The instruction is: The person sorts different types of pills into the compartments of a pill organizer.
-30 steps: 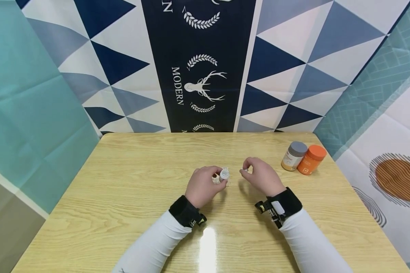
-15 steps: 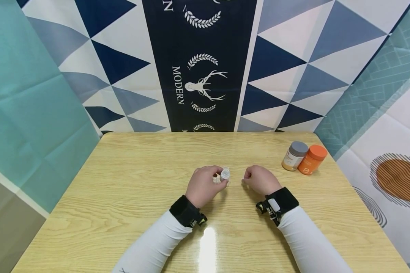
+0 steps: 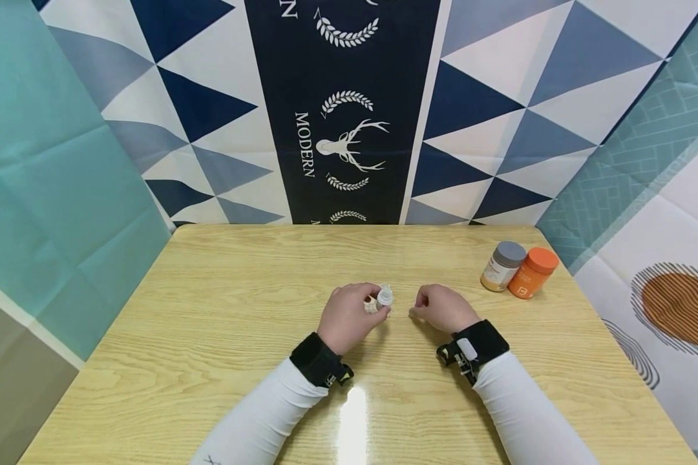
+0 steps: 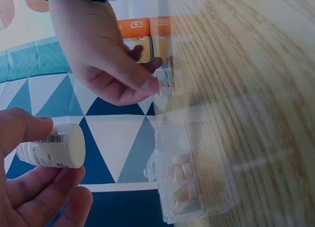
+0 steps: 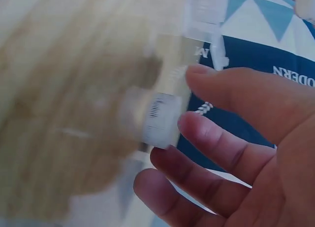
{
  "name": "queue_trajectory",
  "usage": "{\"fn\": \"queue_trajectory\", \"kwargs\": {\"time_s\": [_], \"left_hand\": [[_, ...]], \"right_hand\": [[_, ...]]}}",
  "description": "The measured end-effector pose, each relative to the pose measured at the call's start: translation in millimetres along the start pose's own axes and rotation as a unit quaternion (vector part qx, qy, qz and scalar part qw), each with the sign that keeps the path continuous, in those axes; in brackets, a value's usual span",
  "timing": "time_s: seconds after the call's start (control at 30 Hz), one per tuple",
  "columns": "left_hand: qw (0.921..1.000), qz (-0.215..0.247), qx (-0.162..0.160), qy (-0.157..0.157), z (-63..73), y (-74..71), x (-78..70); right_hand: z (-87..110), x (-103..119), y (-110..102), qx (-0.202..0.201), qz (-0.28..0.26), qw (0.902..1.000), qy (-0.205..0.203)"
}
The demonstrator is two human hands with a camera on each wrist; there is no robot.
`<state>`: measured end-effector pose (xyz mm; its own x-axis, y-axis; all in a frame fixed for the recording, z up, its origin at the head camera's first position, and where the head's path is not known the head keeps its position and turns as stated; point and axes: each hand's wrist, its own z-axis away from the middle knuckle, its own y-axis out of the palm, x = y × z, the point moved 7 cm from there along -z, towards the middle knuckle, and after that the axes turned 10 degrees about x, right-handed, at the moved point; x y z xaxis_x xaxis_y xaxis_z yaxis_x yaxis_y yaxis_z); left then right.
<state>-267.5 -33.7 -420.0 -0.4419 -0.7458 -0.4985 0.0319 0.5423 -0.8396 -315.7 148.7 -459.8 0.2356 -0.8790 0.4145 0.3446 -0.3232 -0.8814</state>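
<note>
My left hand [image 3: 348, 320] grips a small white pill bottle [image 4: 61, 148] between thumb and fingers. Its uncapped mouth faces up in the head view. Below it on the table lies a clear pill box [image 4: 171, 138] with white tablets in its compartments, partly hidden by the left hand in the head view. To the right, my right hand [image 3: 446, 309] is low over the table beside a small white cap [image 5: 162, 121] with dark print. The cap rests on the wood at the fingertips, with thumb and index finger apart in the right wrist view.
A grey-lidded jar [image 3: 503, 266] and an orange jar [image 3: 533, 273] stand side by side at the table's back right. The wooden table [image 3: 238, 290] meets a patterned cloth [image 3: 343, 161] at its back edge.
My right hand has come down from above the table with the white cap, then let it go on the wood. The left hand and bottle have stayed almost in place.
</note>
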Motion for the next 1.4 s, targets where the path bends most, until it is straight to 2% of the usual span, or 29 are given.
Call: {"fn": "queue_trajectory", "kwargs": {"time_s": [0.17,0.27,0.33,0.4,0.5,0.63,0.77,0.87,0.93,1.03,1.13,1.27,1.4], "left_hand": [[0.9997,0.022,-0.006,-0.011,0.9,-4.0,1.2],[0.9993,0.033,-0.011,-0.013,1.1,-6.5,1.4],[0.9992,0.037,-0.014,-0.010,0.9,-7.8,1.3],[0.9992,0.036,-0.016,-0.006,0.8,-8.8,0.9],[0.9994,0.030,-0.019,-0.002,0.8,-10.5,-0.3],[0.9995,0.026,-0.018,-0.002,1.2,-12.5,-1.7],[0.9996,0.024,-0.017,0.000,0.3,-15.0,-1.5],[0.9996,0.022,-0.017,-0.002,-1.5,-18.0,1.7],[0.9997,0.022,-0.008,-0.005,-2.1,-19.0,5.3],[0.9997,0.010,0.020,-0.010,-3.2,-14.6,12.4],[0.9976,-0.026,0.062,-0.012,-5.6,-4.9,17.3],[0.9892,-0.090,0.115,-0.008,-12.0,10.4,21.6],[0.9776,-0.154,0.143,0.013,-19.2,22.5,21.0]], "right_hand": [[9.4,13,-16,-0.040,-0.014,0.9990,-0.015],[13.3,28,-19,-0.048,-0.065,0.9944,-0.068],[14.7,40,-17,-0.031,-0.122,0.9851,-0.117],[16.3,50,-14,-0.008,-0.179,0.9705,-0.161],[18.1,61,-9,0.009,-0.240,0.9507,-0.196],[17.9,66,-6,-0.002,-0.298,0.9339,-0.197],[16.0,69,-6,-0.020,-0.329,0.9253,-0.188],[13.1,69,-8,-0.038,-0.326,0.9273,-0.179],[11.2,66,-9,-0.051,-0.313,0.9328,-0.170],[10.8,59,-11,-0.068,-0.262,0.9506,-0.151],[11.9,53,-13,-0.079,-0.184,0.9703,-0.136],[10.4,50,-12,-0.070,-0.102,0.9845,-0.124],[5.9,48,-7,-0.054,-0.028,0.9916,-0.114]]}}
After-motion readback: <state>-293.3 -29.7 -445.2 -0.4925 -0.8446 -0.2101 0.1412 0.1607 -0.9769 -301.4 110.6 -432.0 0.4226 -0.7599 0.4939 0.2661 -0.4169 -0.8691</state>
